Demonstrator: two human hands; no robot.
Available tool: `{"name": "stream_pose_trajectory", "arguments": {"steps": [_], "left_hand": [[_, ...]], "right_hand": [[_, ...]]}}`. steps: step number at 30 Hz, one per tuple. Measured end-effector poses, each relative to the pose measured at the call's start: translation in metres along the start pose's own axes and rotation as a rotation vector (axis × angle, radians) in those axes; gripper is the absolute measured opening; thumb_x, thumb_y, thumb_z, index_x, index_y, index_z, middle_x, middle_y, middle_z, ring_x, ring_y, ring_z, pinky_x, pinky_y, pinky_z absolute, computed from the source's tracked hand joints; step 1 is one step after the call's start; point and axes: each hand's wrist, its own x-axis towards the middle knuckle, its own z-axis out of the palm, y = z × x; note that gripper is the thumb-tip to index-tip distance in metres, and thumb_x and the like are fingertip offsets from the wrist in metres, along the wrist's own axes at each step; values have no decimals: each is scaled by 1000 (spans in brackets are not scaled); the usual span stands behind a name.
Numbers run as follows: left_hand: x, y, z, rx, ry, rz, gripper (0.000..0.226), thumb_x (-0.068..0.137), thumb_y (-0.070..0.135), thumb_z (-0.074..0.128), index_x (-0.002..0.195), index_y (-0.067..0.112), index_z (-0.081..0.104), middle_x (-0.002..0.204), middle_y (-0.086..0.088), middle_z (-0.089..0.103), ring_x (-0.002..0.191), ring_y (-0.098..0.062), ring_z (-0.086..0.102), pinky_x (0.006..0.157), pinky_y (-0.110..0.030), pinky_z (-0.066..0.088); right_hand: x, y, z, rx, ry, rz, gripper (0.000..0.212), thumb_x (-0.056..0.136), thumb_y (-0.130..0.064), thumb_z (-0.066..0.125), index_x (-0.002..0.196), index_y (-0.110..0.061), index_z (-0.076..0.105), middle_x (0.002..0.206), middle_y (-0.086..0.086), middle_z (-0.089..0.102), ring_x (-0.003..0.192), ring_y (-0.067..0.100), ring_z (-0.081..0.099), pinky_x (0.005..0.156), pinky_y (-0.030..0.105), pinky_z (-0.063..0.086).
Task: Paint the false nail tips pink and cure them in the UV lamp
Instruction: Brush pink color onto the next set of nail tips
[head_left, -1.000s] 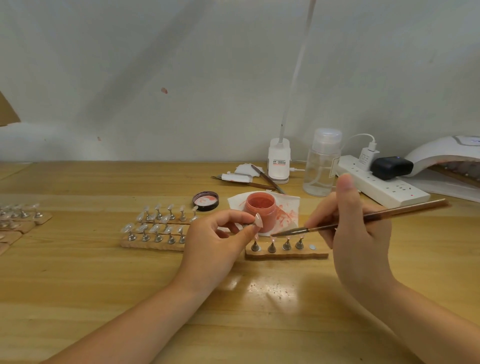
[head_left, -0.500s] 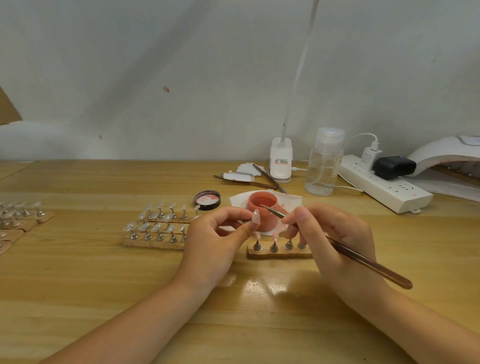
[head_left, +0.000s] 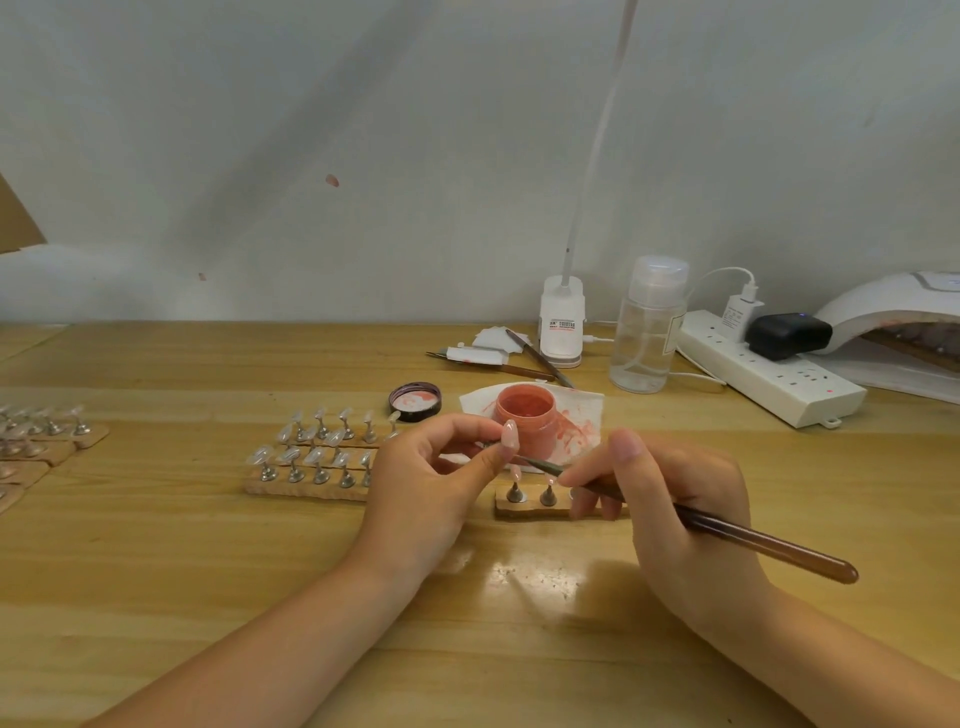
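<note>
Steadying the nail tip pinched in the left hand, let the right hand, gripping the brush, stroke thinly; bristles apparently touch at its five o'clock.

- A pale pink, almond-shaped false nail tip stands upright, pinched between thumb and forefinger.
- A thin brown-handled brush slants, bristles close to that tip.
- An open round pot of pink polish sits on stained white paper.
- A white arched UV lamp stands at far right.
</note>
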Motion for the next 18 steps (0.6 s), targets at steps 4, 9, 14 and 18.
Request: {"name": "stream_pose_trajectory", "arguments": {"steps": [4, 9, 14, 18], "left_hand": [[0, -1, 0, 14, -16, 7, 18, 66, 33, 68, 76, 19, 71, 78, 1, 72, 78, -16, 65, 73, -27, 51], [0, 0, 0, 24, -16, 12, 17, 65, 32, 68, 76, 19, 70, 77, 0, 71, 77, -15, 64, 71, -25, 51], [0, 0, -1, 22, -18, 11, 9, 65, 32, 70, 72, 25, 69, 77, 3, 70, 76, -13, 64, 67, -21, 51], [0, -1, 0, 8, -30, 31, 11, 64, 34, 70, 72, 25, 70, 77, 1, 71, 77, -16, 64, 66, -22, 50]], "right_hand": [[5, 1, 2, -78, 12, 18, 29, 91, -26, 37, 76, -29, 62, 61, -13, 60, 58, -4, 57, 56, 9, 41], [4, 2, 3, -75, -14, 24, 36, 92, -32, 40, 72, -17, 66, 60, -14, 58, 55, -5, 55, 56, 5, 38], [0, 2, -1, 26, -15, -5, 55, 95, -43, 34, 66, -11, 68, 52, -4, 59, 50, -4, 54, 52, 6, 39], [3, 3, 0, -34, 21, -6, 43, 95, -38, 35, 72, -17, 65, 58, -8, 60, 56, -3, 57, 54, 8, 41]]}}
